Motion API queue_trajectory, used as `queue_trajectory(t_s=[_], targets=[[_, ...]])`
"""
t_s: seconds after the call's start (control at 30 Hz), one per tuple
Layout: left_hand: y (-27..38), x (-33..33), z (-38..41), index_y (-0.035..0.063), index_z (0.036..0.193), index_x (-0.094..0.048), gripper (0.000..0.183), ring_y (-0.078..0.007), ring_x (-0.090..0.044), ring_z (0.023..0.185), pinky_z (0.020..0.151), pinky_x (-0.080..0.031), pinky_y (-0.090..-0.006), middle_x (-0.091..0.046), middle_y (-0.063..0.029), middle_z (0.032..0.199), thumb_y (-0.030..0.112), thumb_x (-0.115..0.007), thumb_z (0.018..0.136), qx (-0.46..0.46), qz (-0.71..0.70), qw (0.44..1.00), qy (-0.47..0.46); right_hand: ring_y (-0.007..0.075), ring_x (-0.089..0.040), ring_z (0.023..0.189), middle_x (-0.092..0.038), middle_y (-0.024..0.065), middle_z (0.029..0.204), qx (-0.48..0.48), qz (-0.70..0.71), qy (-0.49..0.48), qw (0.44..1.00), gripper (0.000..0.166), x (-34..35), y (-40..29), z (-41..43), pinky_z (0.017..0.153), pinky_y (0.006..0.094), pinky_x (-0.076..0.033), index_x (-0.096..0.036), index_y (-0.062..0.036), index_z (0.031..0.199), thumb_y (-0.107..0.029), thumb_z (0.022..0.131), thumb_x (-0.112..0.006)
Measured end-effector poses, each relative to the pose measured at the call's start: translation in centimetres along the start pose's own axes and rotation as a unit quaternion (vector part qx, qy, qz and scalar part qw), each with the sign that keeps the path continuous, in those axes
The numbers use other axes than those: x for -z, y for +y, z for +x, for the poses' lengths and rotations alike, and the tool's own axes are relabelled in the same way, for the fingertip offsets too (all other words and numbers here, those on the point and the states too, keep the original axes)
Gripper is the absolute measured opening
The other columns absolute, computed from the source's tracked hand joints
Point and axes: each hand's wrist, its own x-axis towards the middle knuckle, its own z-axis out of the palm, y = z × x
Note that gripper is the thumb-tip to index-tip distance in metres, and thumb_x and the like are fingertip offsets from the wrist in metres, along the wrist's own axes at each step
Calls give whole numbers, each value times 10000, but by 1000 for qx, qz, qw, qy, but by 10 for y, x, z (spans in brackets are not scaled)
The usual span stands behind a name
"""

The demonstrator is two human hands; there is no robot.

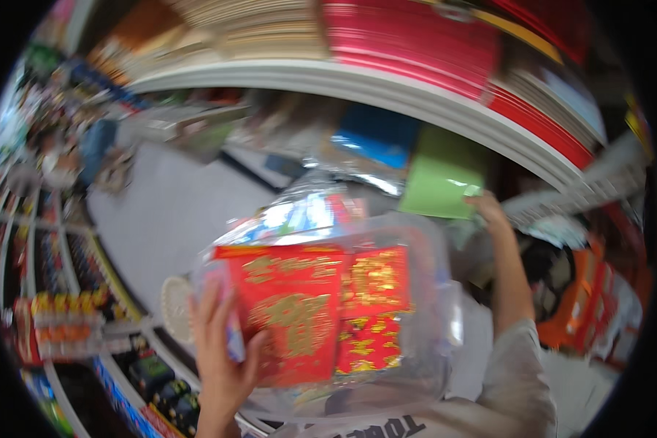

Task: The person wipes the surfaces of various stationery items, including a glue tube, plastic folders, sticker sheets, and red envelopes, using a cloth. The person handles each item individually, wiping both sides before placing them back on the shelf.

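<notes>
A clear plastic bin (430,345) sits against my body, holding a large red envelope with gold print (290,317) and two smaller red and gold packets (375,282). My left hand (219,339) grips the bin's left side, its thumb over the edge by the large envelope. Shiny plastic-wrapped packs (301,213) show at the bin's far edge. Out to the right, my right hand (487,211) has its fingers at the corner of a light green plastic-wrapped pack (443,175) beneath the shelf; blur hides whether it grips the pack.
Above runs a white shelf edge (361,74) with stacks of red and tan paper goods. A blue pack (378,134) lies beside the green one. Racks of small goods (60,263) curve along the left. An orange bag (580,301) stands at right. Grey floor (159,202) shows at left.
</notes>
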Motion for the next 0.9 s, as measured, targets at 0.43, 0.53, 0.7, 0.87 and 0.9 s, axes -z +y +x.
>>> queue_trajectory(t_s=[0.43,0.53,0.7,0.87,0.9], targets=[[-7,-3,0,25,1339,-463,640,-347,-427,1294,1106,-215,-577,-423,-189,1403,161,-746,782,-26,-54,998,25,231,-480,1206,-523,76,1334,12,22,65,998,627,85,70,103,1021,316,-327,-473,11,1349,-117,757,-632],[-7,-6,0,24,1343,-458,643,-346,-427,1295,1106,-217,-577,-426,-189,1401,165,-744,785,-28,-52,998,25,243,-499,1175,-557,94,1282,-94,45,96,990,566,64,79,94,1003,330,-344,-514,35,1297,-122,766,-629],[-6,-4,-2,24,1353,-449,649,-345,-426,1298,1107,-218,-577,-430,-185,1398,166,-740,790,-31,-58,998,26,244,-575,1024,-617,101,1137,-179,117,192,958,446,29,81,65,892,344,-427,-580,10,1198,-211,816,-645],[-10,-4,-2,25,1357,-447,651,-343,-430,1295,1112,-204,-576,-437,-183,1393,154,-739,790,-30,-60,998,22,212,-599,889,-635,85,1023,-112,309,73,942,386,8,107,42,766,318,-465,-596,-26,1145,-257,840,-645],[-8,-7,1,26,1359,-445,655,-343,-431,1293,1114,-201,-575,-439,-182,1392,151,-741,788,-35,-65,997,20,205,-604,862,-639,82,1000,-100,332,57,936,375,8,108,34,741,312,-472,-599,-33,1134,-267,845,-644]])
